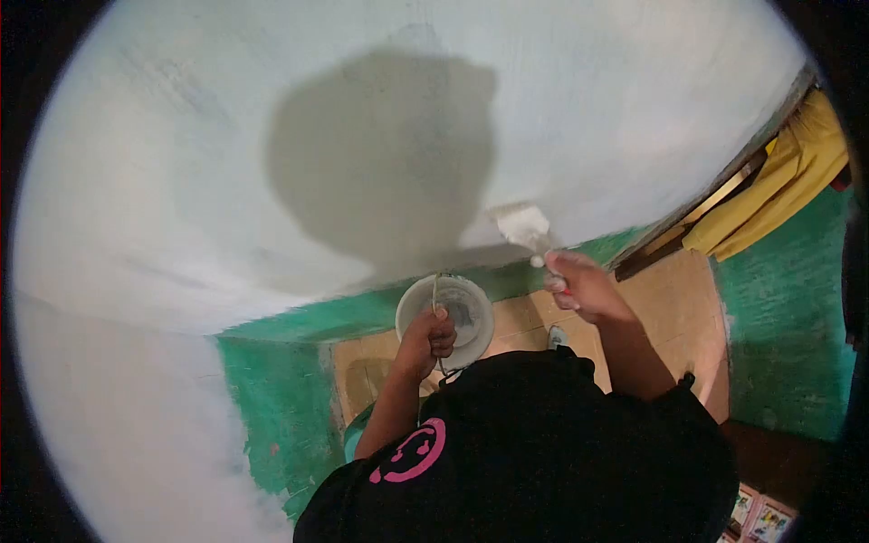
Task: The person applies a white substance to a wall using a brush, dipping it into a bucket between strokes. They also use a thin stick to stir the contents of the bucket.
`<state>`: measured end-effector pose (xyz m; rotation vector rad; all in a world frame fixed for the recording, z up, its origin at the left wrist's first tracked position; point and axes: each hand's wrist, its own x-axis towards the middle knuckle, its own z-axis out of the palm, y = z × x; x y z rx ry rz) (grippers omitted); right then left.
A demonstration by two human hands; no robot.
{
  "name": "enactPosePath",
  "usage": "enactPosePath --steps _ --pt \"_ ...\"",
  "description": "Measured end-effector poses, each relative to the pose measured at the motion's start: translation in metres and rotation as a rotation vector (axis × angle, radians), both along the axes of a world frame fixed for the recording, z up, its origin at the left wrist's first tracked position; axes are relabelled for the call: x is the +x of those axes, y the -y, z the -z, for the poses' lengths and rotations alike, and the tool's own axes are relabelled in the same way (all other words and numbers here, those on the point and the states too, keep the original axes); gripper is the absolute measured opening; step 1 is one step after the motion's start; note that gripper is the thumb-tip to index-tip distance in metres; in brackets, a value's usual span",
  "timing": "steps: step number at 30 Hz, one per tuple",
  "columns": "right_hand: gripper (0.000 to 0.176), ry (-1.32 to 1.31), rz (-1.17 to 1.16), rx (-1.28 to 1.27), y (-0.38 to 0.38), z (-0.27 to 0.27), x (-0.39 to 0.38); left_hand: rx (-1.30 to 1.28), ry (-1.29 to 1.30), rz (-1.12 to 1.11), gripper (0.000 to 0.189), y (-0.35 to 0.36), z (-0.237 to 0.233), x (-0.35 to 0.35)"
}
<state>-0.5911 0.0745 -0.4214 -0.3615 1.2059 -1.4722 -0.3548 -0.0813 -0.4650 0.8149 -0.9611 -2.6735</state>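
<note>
Firstly, nearest us, we note the black top [543,462], pink print [434,452] at its L side. Just beyond, L hand [425,344] is curled round the wire handle [434,291] of the white bucket [404,312], which appears to hang fr. that grip over the tiled floor [679,317], near the lower edge of the white wall [615,109]. Bucket's inside is smeared whitish; depth of contents we can't tell. We rec. holding it level, close under the brush, so drips land inside.

Beyond and to the R, R hand [584,285] is wrapped round the grip of the brush [527,228], fingers marked white. Bristles lie over the white area, just above its edge w/ the green band [299,321]; contact or slight gap we can't confirm. In our judgement: light load, bristles flat, even overlapping strokes, less pressure at that border. The rounded shadow [380,154] could hide thin patches; we'd check there.

Farther off, at the wall's R edge, yellow cloth [783,172] hangs; we'd avoid spatter.
</note>
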Motion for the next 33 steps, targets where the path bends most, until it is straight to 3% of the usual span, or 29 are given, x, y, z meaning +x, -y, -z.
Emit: enactPosePath --steps 3,7,10,12,16,18,22,24,25,27,29,33 --pt "0.029 -0.212 0.073 -0.035 -0.009 -0.037 0.016 -0.017 0.005 0.013 0.021 -0.001 -0.003 0.002" --pt "0.027 -0.395 0.216 -0.201 0.006 -0.018 0.019 -0.007 -0.009 0.034 0.022 0.004 0.0 -0.003" --pt "0.03 -0.294 0.321 -0.224 0.025 0.045 0.006 -0.014 0.039 0.013 0.021 0.003 -0.01 -0.004" --pt "0.034 -0.082 0.377 -0.063 0.04 0.092 0.001 -0.017 0.109 0.007 0.021 0.005 -0.016 -0.006" --pt "0.035 -0.006 0.377 0.169 0.037 0.131 0.009 -0.002 0.131 0.01 0.022 0.008 -0.026 -0.012" --pt "0.034 0.202 0.341 0.279 0.031 0.14 0.006 -0.04 0.117 0.022 0.022 0.005 -0.019 -0.015" --pt "0.03 0.088 0.206 0.407 0.021 0.124 -0.006 0.022 0.087 0.028 0.021 0.002 -0.013 -0.017" --pt "0.027 -0.451 0.135 0.194 0.017 0.122 -0.019 -0.018 0.081 0.008 0.021 -0.001 -0.015 -0.017" --pt "0.027 -0.46 0.139 0.191 0.016 0.099 -0.026 -0.021 0.071 0.01 0.021 -0.003 -0.016 -0.017" --pt "0.026 -0.036 0.124 0.128 0.01 0.02 -0.037 -0.018 0.116 -0.038 0.023 -0.005 -0.016 -0.017" --pt "0.028 -0.136 0.146 0.059 -0.001 -0.019 -0.029 -0.04 0.079 -0.023 0.023 -0.005 -0.01 -0.014" --pt "0.03 -0.344 0.277 -0.211 -0.002 -0.03 -0.013 -0.043 0.065 -0.038 0.023 -0.001 -0.005 -0.006"
